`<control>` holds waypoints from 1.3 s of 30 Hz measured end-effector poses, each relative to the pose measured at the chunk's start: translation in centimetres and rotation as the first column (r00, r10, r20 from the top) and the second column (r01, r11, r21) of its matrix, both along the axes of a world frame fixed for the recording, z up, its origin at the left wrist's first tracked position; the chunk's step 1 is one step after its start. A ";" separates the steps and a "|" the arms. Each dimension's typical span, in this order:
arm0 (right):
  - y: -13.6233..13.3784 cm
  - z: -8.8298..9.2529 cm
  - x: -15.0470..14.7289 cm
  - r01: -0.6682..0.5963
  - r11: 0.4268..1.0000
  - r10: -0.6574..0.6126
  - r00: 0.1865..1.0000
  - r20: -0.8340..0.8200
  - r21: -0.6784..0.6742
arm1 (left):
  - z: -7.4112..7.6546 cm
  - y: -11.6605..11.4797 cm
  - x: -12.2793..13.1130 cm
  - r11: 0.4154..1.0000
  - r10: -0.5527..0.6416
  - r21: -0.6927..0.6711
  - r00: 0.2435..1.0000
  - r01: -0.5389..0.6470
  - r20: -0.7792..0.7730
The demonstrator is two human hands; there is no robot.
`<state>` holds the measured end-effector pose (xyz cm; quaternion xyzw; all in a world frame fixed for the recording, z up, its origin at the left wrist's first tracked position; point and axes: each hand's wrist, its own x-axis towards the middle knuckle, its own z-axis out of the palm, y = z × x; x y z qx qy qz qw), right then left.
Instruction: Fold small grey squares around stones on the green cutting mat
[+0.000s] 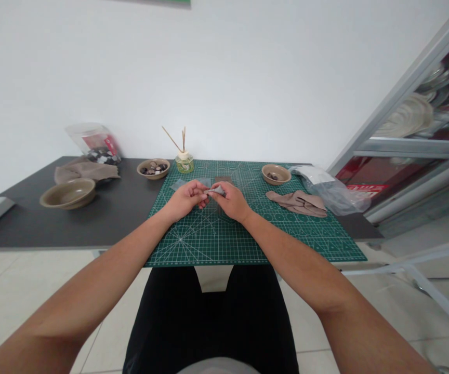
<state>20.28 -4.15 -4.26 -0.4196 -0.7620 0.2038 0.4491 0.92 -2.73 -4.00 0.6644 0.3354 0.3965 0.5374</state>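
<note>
Over the green cutting mat, my left hand and my right hand meet close together. Between their fingertips is a small grey piece of thin, soft-looking material; fingers cover much of it, and its exact kind does not show. The thumb and fingers of each hand are pinched on it. Just behind my left hand lies a flat blue-grey, see-through piece on the mat. A brownish flat piece shows behind and below my right hand, partly hidden.
A bowl with dark and light pieces and a reed diffuser stand left of my hands. Farther left are a bowl, a brown cloth and a clear bag. Rightward: a small bowl, another cloth, plastic packaging.
</note>
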 end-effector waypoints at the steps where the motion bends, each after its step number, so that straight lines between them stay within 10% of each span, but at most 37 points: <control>1: 0.0 0.0 0.0 0.005 1.000 -0.005 1.000 -0.010 -0.006 | 0.1 0.0 0.0 1.000 0.020 0.007 1.000 -0.020 0.000; 11: 0.5 -1.3 -0.3 -0.159 0.968 0.138 0.984 -0.115 -0.193 | 0.0 0.5 -0.1 0.903 0.368 0.248 0.929 -0.350 -0.028; 24: 0.5 -0.9 -0.1 0.010 0.996 0.017 0.958 0.285 -0.093 | 0.2 -0.2 -0.1 0.901 0.352 0.346 0.908 -0.263 -0.228; 32: 0.4 -0.3 0.0 -0.162 0.965 0.153 0.986 -0.062 -0.208 | 0.4 -0.7 0.0 0.940 0.234 0.319 0.914 -0.124 -0.333; 39: 0.4 -0.4 -0.1 -0.118 0.961 0.108 0.993 -0.054 -0.249 | 0.1 -0.8 0.0 0.927 0.213 0.373 0.866 -0.033 -0.453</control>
